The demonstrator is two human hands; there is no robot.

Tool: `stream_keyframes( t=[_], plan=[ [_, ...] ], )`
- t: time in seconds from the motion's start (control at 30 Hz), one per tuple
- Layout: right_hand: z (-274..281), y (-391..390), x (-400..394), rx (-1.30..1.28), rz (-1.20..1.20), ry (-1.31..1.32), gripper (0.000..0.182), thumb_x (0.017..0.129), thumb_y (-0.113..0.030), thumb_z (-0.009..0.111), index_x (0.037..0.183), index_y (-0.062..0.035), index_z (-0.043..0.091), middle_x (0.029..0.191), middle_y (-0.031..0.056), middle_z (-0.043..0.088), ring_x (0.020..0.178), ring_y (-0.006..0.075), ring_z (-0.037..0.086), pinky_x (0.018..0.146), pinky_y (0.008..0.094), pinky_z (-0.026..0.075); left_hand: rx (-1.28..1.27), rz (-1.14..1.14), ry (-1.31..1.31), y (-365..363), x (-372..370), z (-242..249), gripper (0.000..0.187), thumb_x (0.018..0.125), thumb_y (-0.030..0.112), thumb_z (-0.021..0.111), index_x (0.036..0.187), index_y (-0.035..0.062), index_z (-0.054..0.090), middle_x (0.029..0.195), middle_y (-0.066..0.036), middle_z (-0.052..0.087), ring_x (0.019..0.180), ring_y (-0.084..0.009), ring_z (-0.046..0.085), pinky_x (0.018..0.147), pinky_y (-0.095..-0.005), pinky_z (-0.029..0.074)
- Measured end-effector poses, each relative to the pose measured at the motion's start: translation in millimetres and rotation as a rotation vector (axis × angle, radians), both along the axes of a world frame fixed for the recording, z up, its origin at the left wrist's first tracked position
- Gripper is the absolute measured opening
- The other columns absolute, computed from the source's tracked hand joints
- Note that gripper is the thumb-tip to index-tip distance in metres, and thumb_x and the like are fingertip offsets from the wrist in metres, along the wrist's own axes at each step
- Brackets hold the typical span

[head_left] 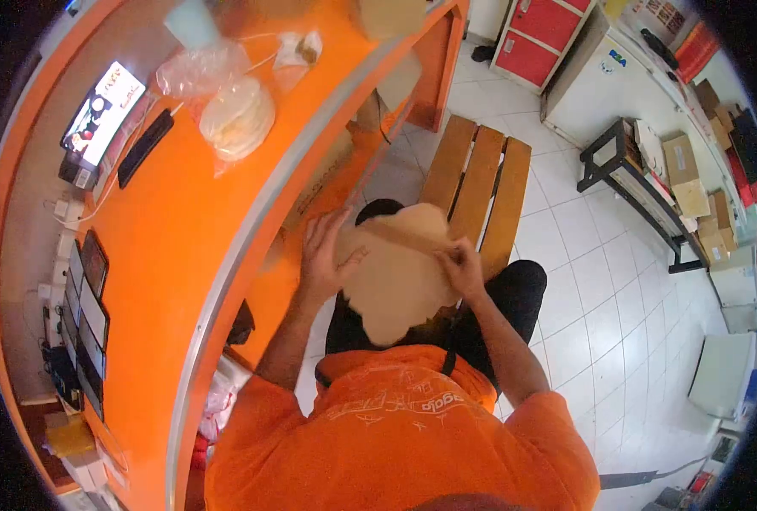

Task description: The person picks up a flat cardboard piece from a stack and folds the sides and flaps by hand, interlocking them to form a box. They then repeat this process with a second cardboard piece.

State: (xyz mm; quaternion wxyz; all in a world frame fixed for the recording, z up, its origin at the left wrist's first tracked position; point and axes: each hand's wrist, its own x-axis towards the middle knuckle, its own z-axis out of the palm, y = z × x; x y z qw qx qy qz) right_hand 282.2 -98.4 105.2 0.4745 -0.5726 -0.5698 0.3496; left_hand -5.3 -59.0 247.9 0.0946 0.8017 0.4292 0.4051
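Note:
A light-brown paper sheet with a wavy, scalloped outline [395, 289] lies over my lap, and a darker band like a fold crosses its upper part. At the right side of that band, my right hand [462, 267] pinches the sheet between thumb and fingers. My left hand [321, 257] is at the sheet's left edge, fingers stretched out and apart, with the thumb lying over the paper.
To my left runs an orange counter [174, 247] with a metal edge, holding a lit phone [104, 111], a plastic bag of round pale discs [238, 119] and several dark devices. A slatted wooden bench [472, 183] is ahead. Boxes [685, 175] stand on a black-framed rack at right.

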Motion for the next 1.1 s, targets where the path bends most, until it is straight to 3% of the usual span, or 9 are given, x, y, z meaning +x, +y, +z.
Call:
stream_keyframes(
  t=[0.2,0.37,0.53,0.63,0.73,0.77,0.87,0.93,1.1],
  plan=[
    [-42,9,86,0.013,-0.37,0.12,0.02,0.088,-0.008,0.07,0.103,-0.0023,0.057,0.089,0.0062,0.067,0.084,0.015,0.063,0.072,0.0313,0.051,-0.216,-0.776,-0.627,-28,41,106,0.025,0.087,0.019,0.071,0.103,-0.0004,0.068,0.1,-0.017,0.067,0.093,-0.0313,0.066,0.084,-0.0394,0.052],
    [-89,-2,109,-0.067,-0.476,-0.068,0.043,0.084,-0.026,0.076,0.11,0.0034,0.059,0.103,0.0177,0.067,0.093,0.0231,0.062,0.083,0.0385,0.049,-0.403,-1.61,-1.24,-57,90,202,0.031,0.093,0.028,0.066,0.098,-0.0023,0.068,0.095,-0.02,0.066,0.088,-0.0323,0.064,0.078,-0.041,0.053],
    [-80,-3,100,-0.092,-0.593,-0.135,0.032,0.084,-0.021,0.077,0.097,0.0046,0.063,0.089,0.0146,0.068,0.081,0.0217,0.062,0.075,0.0368,0.05,-0.148,-2.172,-1.571,-77,148,228,0.035,0.088,0.007,0.071,0.117,-0.0085,0.059,0.109,-0.018,0.061,0.095,-0.0248,0.064,0.076,-0.0402,0.054],
    [-60,-2,98,-0.222,-0.648,-0.195,0.033,0.083,-0.025,0.078,0.086,0.0049,0.064,0.08,0.0133,0.067,0.074,0.0171,0.061,0.068,0.0343,0.049,0.011,-2.173,-1.603,-72,155,231,0.033,0.089,0.004,0.069,0.115,-0.0131,0.057,0.098,-0.02,0.066,0.088,-0.0255,0.066,0.071,-0.0362,0.055],
    [-74,0,114,-0.317,-0.614,-0.254,0.037,0.084,-0.03,0.077,0.092,0.0039,0.066,0.082,0.0158,0.067,0.072,0.0224,0.062,0.066,0.036,0.049,-0.212,-2.184,-1.675,-83,138,232,0.031,0.089,0.003,0.069,0.114,-0.0116,0.057,0.097,-0.018,0.066,0.085,-0.0248,0.067,0.071,-0.0335,0.056],
    [-93,2,108,0.032,-0.749,-0.401,0.04,0.086,-0.035,0.074,0.097,0.0024,0.068,0.082,0.0174,0.067,0.069,0.0287,0.061,0.066,0.0384,0.049,-0.325,-2.238,-1.627,-83,126,230,0.03,0.089,0.003,0.068,0.112,-0.0118,0.058,0.096,-0.018,0.066,0.084,-0.0245,0.067,0.071,-0.0331,0.056],
    [-97,-1,118,0.18,-0.691,-0.427,0.038,0.089,-0.035,0.07,0.1,0.0017,0.068,0.087,0.0184,0.068,0.072,0.0337,0.062,0.069,0.0402,0.051,-0.016,-2.154,-1.61,-67,132,230,0.026,0.089,0.0,0.068,0.109,-0.0125,0.059,0.094,-0.017,0.067,0.083,-0.0239,0.067,0.07,-0.0331,0.056],
    [-97,-1,121,0.168,-0.673,-0.445,0.035,0.091,-0.032,0.067,0.102,0.0015,0.067,0.093,0.0186,0.068,0.078,0.0305,0.064,0.072,0.0379,0.051,0.112,-2.028,-1.692,-67,135,230,0.024,0.089,-0.001,0.067,0.108,-0.0126,0.059,0.094,-0.018,0.067,0.083,-0.024,0.067,0.07,-0.0332,0.056],
    [-73,-3,118,-0.017,-0.591,-0.17,0.026,0.096,-0.021,0.062,0.108,0.0016,0.066,0.105,0.0159,0.067,0.091,0.0224,0.064,0.078,0.0326,0.051,-0.192,-1.807,-1.981,-107,131,220,0.024,0.088,-0.002,0.067,0.109,-0.0121,0.06,0.096,-0.02,0.068,0.082,-0.0253,0.067,0.072,-0.0329,0.057]
  ],
)
